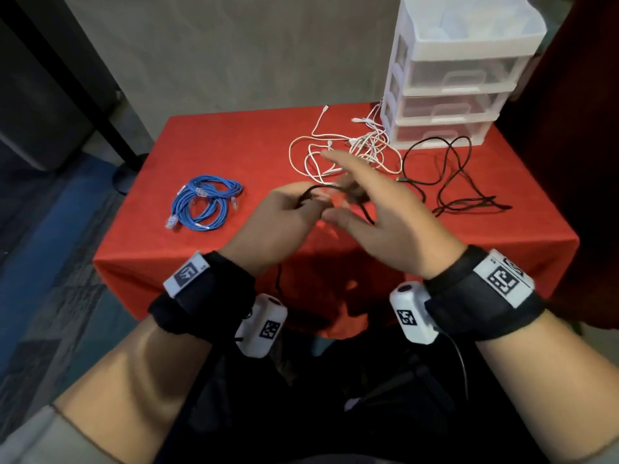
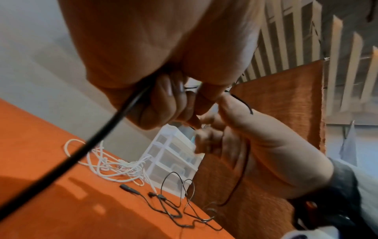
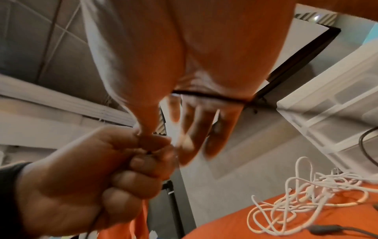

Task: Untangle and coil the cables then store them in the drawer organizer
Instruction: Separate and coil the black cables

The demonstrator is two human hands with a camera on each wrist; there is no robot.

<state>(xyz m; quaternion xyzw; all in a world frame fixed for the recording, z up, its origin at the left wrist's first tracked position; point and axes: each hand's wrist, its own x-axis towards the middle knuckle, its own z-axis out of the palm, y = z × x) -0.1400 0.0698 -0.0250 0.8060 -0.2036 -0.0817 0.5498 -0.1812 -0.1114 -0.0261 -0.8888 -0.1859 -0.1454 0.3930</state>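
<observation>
My left hand grips a thin black cable in curled fingers above the table's front edge. The cable's tail hangs down from that fist. My right hand is just to the right and touches it, fingers straight and spread, blurred by motion. The black cable runs across the right palm. A coiled blue cable lies on the left of the red tablecloth. A white cable tangle and another loose black cable lie in front of the white drawer organizer, whose drawers are closed.
The organizer stands at the table's back right corner. The table is small, and its cloth hangs over the front edge near my wrists. A grey wall is behind it, and a dark post stands on the floor at the left.
</observation>
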